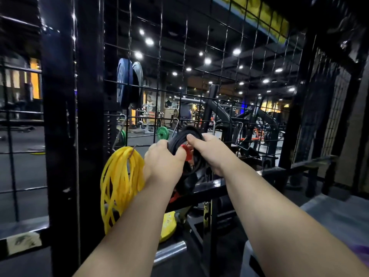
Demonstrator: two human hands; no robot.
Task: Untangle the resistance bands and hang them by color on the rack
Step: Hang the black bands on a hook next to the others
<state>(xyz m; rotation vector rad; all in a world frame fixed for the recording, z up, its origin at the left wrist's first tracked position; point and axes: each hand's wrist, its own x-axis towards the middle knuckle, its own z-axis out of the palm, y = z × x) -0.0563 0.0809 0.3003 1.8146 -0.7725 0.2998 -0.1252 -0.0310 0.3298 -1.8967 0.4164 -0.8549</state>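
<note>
A bundle of black resistance bands is held up against the wire grid rack, level with its metal hooks. My left hand grips the bundle's left side. My right hand grips its right side, thumb on top. A red band shows between my two hands, tangled in the black loops. More black band hangs below my hands. Several yellow bands hang in a bunch from a hook to the left.
Bare hooks stick out of the grid to the right of my hands. A thick black upright post stands at left. A black bench frame and a yellow weight plate lie below. Gym machines show beyond the grid.
</note>
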